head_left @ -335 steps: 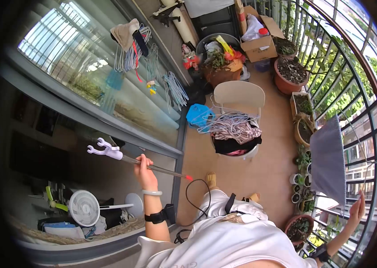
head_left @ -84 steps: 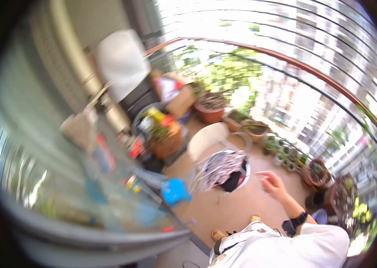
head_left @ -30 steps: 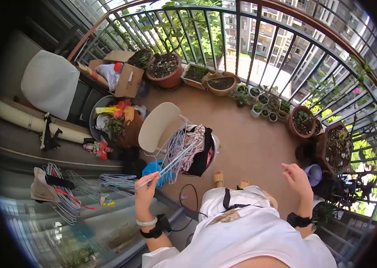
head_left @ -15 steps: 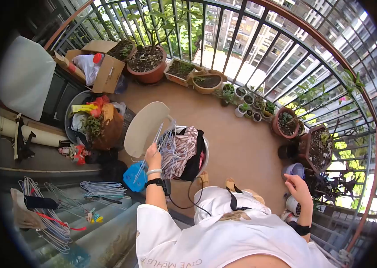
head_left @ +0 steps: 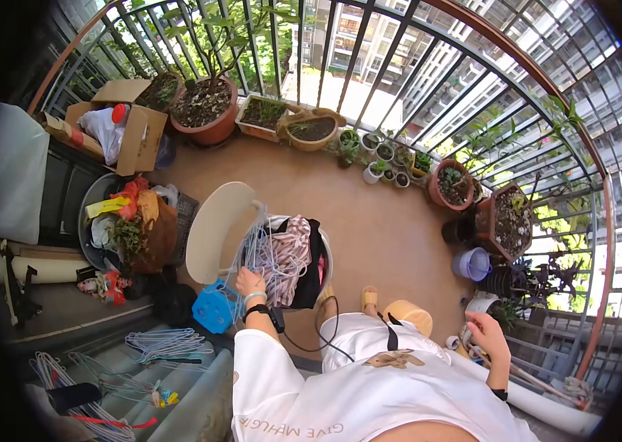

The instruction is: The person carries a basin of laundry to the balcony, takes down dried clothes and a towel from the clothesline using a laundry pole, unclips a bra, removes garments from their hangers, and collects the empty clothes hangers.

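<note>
My left hand [head_left: 250, 283], with a bracelet and a black band at the wrist, is closed around several pale blue wire hangers [head_left: 253, 239]. The hangers lie against a striped pink-and-white cloth [head_left: 287, 254] heaped with black fabric [head_left: 312, 274] in a round basin [head_left: 328, 254]. Left of the heap stands a beige chair back [head_left: 211, 232]. A blue plastic piece [head_left: 214, 306] sits just left of my left wrist. My right hand [head_left: 489, 337] hangs at my right side, holding nothing, its fingers loosely apart.
More wire hangers [head_left: 167, 345] lie at the lower left. A tub of bags and plants [head_left: 94, 243] and a cardboard box [head_left: 142, 140] stand left. Potted plants [head_left: 204, 110] line the railing [head_left: 392, 66]. A lavender bucket [head_left: 473, 264] is at right, a round yellow stool [head_left: 409, 317] by my feet.
My left hand has lowered the hangers closer against the cloth heap. The view has shifted, revealing more of the floor area by my feet. My right hand stays at my side.
</note>
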`<state>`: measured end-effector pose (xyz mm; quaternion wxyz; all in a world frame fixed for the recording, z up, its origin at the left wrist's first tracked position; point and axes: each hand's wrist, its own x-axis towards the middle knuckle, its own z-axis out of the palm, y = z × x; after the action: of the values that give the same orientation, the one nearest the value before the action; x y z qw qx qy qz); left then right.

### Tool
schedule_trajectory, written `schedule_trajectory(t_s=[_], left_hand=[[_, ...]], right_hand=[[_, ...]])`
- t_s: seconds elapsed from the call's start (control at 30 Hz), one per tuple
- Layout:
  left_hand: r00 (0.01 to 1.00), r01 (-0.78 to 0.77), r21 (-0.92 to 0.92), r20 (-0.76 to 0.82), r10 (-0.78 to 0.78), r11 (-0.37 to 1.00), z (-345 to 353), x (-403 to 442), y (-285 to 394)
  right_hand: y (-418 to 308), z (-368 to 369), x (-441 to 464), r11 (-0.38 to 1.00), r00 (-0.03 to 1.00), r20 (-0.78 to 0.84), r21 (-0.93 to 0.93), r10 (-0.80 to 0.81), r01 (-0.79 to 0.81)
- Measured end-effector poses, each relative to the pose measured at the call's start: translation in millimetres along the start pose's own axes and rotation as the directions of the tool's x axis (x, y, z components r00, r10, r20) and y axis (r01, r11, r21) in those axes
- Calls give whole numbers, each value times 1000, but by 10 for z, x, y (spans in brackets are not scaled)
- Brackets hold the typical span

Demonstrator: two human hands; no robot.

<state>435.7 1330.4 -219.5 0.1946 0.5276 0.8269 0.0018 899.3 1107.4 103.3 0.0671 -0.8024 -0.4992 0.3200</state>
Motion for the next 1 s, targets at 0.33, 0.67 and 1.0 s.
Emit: schedule_trajectory(t_s=[0.33, 0.67, 1.0], left_hand=[[1000, -22, 45, 16, 21, 999, 173, -271, -348], [980, -159, -158, 92, 174, 975, 124, -320, -595], [998, -59, -79, 0, 59, 995, -493, -385, -176]], right_hand=[[-296, 37, 231, 996, 996, 32, -34, -87, 88], [-46, 141, 293, 981, 981, 21, -41, -191, 191], [672, 36, 439, 988, 988, -69, 54, -142, 146]])
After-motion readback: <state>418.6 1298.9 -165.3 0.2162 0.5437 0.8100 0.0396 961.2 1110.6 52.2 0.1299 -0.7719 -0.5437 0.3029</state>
